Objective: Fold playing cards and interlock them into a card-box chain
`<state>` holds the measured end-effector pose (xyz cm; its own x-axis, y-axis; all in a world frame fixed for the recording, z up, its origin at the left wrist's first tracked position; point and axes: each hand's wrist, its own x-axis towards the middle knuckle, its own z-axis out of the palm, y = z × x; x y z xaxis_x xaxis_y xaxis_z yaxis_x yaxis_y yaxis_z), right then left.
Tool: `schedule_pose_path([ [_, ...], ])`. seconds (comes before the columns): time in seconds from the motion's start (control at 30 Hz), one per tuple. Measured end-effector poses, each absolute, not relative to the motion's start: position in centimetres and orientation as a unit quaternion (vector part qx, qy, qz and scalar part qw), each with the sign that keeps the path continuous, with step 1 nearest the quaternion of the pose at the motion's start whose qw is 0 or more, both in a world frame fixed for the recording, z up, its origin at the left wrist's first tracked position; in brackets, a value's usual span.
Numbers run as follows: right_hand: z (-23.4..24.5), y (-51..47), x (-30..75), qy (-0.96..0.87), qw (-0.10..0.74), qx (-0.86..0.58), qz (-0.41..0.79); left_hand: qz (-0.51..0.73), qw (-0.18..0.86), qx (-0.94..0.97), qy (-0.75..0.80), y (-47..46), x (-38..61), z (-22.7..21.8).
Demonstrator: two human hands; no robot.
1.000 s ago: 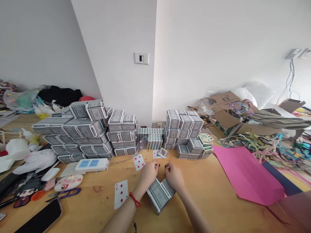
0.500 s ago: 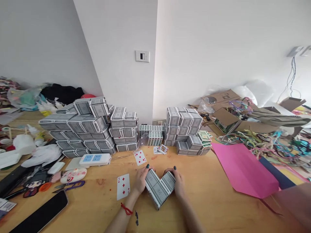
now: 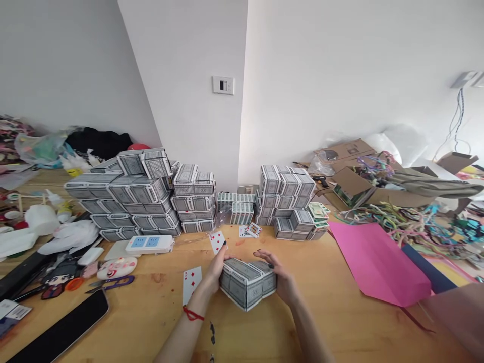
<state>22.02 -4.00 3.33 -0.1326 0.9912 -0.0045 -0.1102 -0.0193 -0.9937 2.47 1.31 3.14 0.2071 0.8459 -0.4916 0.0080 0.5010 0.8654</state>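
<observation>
A V-shaped block folded from grey-backed playing cards (image 3: 246, 286) is between my two hands, its corner pointing toward me. My left hand (image 3: 218, 269) grips its left end, thumb on top. At the right end, my right hand (image 3: 278, 275) lies against the block with the thumb at its top edge and the other fingers stretched out behind. The fingers' undersides are hidden. A three of diamonds card (image 3: 192, 283) lies face up beside my left forearm, partly covered by it. Another diamonds card (image 3: 217, 243) lies just beyond my left fingertips.
Stacked card blocks stand at the left (image 3: 139, 201) and right (image 3: 287, 196), with green-edged card stacks (image 3: 242, 212) between. A power strip (image 3: 149, 244), purple-handled snips (image 3: 117, 283) and a phone (image 3: 64, 327) lie left. Pink paper (image 3: 378, 267) and tangled pipe cleaners (image 3: 412, 222) lie right.
The block has tilted so its near side faces show, and its front corner has risen. My right hand's fingers have spread a little. The view has shifted slightly.
</observation>
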Motion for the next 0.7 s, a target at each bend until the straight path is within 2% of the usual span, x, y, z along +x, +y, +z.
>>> schedule_pose_path([
  [0.07, 4.0, -4.3, 22.3, -0.454, 0.472, -0.418, 0.63, 0.28, 0.744, 0.346, 0.498, 1.2, 1.7, 4.2],
  [0.17, 4.0, -4.6, 22.3, -0.338, 0.436, -0.415, 0.724, 0.275, 0.798, 0.328, 0.425, 0.3, 0.5, 5.7],
  [0.3, 2.6, -5.0, 21.8, -0.242, 0.398, -0.461, 0.756, 0.302, 0.791, 0.323, 0.424, -1.4, -0.4, 5.9],
  [0.37, 1.7, -5.1, 21.8, -0.241, 0.398, -0.527, 0.711, 0.312, 0.756, 0.319, 0.48, -2.0, -0.7, 5.3],
  [0.5, 0.4, -5.2, 22.7, -0.321, 0.405, -0.666, 0.537, 0.299, 0.654, 0.379, 0.582, -2.5, -1.7, 4.0],
  [0.6, 0.3, -5.5, 23.1, -0.388, 0.458, -0.681, 0.418, 0.302, 0.534, 0.498, 0.612, -2.8, -2.5, 3.9],
  [0.7, 0.4, -6.0, 22.2, -0.445, 0.526, -0.632, 0.354, 0.34, 0.454, 0.632, 0.528, -3.4, -2.1, 4.0],
])
